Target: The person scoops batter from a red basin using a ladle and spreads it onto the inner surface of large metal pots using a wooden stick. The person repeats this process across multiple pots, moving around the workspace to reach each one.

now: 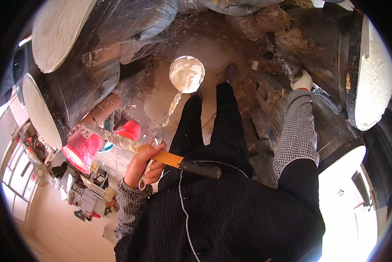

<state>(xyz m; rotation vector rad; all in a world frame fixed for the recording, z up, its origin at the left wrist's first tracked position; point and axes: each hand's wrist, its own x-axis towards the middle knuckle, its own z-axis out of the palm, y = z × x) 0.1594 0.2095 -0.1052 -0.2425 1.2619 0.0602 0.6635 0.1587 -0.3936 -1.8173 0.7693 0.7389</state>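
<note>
My bare left hand (147,165) is closed around a metal ladle (163,126) and a long tool with an orange and black handle (169,159). The ladle's round bowl (186,74), coated with pale material, is above my left leg in the picture. The long tool's crusted shaft points left, and its tip overlaps a red bucket. My right hand (302,80), in a whitish glove with a red cuff edge, is at the side of a large dark vessel on the right. Its fingers are partly hidden, and a grey bundle of tubes (327,100) lies just beside it.
Large dark vessels with pale round faces (42,109) stand on both sides. A red bucket (83,150) and a smaller red container (129,130) are at left. A standing fan (40,173) and cluttered furniture (92,198) are beyond. Dirt and debris cover parts of the floor.
</note>
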